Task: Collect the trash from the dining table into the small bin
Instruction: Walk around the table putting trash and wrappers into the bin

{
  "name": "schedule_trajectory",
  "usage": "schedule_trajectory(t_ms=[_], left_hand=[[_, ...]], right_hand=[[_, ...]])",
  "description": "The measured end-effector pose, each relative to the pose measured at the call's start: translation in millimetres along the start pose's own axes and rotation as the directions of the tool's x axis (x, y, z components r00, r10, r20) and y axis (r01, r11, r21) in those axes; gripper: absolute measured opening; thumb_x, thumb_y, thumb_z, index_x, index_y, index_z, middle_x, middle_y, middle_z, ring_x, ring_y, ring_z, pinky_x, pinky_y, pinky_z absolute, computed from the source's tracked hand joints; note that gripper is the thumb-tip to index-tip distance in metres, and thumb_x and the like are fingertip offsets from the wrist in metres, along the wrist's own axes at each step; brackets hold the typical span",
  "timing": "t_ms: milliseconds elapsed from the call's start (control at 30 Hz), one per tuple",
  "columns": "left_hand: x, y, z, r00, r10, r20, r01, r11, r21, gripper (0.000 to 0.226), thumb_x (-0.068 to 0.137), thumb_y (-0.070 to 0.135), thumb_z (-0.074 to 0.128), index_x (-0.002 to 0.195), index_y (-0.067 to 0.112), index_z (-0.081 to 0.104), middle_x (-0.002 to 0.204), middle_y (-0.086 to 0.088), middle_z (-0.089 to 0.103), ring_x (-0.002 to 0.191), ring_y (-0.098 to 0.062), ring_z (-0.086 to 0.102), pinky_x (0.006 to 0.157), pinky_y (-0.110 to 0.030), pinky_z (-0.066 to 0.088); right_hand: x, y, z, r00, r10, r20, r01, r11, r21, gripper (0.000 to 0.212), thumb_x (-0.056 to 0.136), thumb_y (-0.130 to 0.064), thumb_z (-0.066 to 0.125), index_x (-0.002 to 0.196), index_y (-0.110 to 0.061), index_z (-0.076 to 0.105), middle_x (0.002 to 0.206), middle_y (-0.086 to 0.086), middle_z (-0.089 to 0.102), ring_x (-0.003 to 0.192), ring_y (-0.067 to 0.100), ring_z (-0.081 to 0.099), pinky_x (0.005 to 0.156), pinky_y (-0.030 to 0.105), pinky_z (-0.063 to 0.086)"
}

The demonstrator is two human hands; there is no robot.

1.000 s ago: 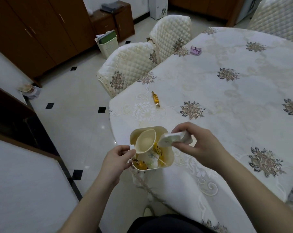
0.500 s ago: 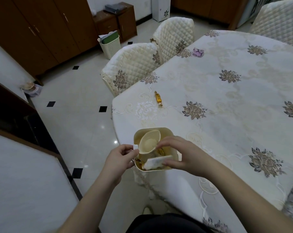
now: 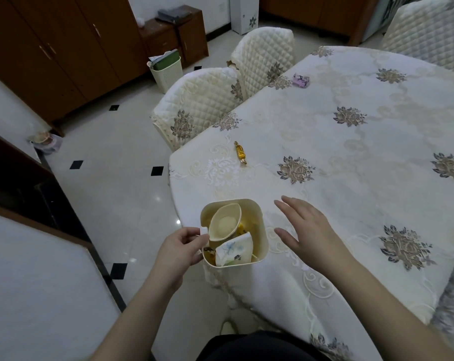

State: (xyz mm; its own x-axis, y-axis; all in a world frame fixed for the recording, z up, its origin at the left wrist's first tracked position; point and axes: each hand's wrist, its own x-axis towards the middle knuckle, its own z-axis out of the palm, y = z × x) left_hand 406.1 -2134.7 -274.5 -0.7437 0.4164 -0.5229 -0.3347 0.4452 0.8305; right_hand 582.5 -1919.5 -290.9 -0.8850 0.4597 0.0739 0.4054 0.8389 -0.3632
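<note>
A: Hands?
B: 2. Left hand [image 3: 180,247] pinches the small tab on the small bin's [image 3: 259,217] left rim. Right hand [image 3: 308,230] is spread, palm down, holding nothing, just right of the bin and apart from it.
A: Bin sits where?
B: At the counter [image 3: 351,183] edge, its near side hanging past the cloth, btwn both hands. Lid flap tipped inward. Inside: 1 white tissue pack [image 3: 233,250] w/ a blue flower print, plus yellow scraps; lettering too small to read.
A: Trash left out?
B: 2 pcs. 1 gold candy wrapper [image 3: 240,152] ahead of the left hand, near the counter's left edge. 1 purple wrapper [image 3: 301,80] far ahead, also by the edge. Open cloth all around the right hand.
</note>
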Motion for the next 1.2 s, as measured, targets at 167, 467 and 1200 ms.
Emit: schedule_trajectory(t_ms=[167,467,1200], left_hand=[[-6,1,4,1.0,0.009,-0.021,-0.008,1.0,0.015,0.022,0.09,0.015,0.07,0.11,0.007,0.068,0.103,-0.016,0.071,0.088,-0.018,0.071,0.06,-0.02,0.058],[-16,0,-4,0.999,0.008,-0.054,-0.008,1.0,-0.012,0.021,0.089,0.014,0.071,0.109,0.006,0.069,0.1,-0.014,0.073,0.086,-0.018,0.072,0.06,-0.02,0.058],[18,-43,-200,0.984,-0.058,-0.168,0.029,0.985,-0.173,0.021,0.093,0.019,0.067,0.112,0.011,0.071,0.103,-0.008,0.075,0.094,-0.02,0.073,0.071,-0.028,0.061]], right_hand=[[0,6,-1,0.999,0.036,0.017,-0.036,0.999,-0.035,0.062,0.09,-0.054,0.033,0.142,-0.022,0.041,0.146,0.001,0.044,0.136,0.026,0.038,0.109,0.045,0.034],[16,-3,0,0.997,0.007,0.073,-0.004,0.999,-0.041,0.065,0.089,-0.054,0.028,0.145,-0.023,0.037,0.15,0.001,0.038,0.138,0.026,0.033,0.11,0.044,0.029],[114,-178,73,0.991,-0.049,0.124,0.082,0.957,-0.277,0.055,0.094,-0.043,0.047,0.144,-0.021,0.039,0.15,0.008,0.04,0.137,0.031,0.035,0.112,0.046,0.026]])
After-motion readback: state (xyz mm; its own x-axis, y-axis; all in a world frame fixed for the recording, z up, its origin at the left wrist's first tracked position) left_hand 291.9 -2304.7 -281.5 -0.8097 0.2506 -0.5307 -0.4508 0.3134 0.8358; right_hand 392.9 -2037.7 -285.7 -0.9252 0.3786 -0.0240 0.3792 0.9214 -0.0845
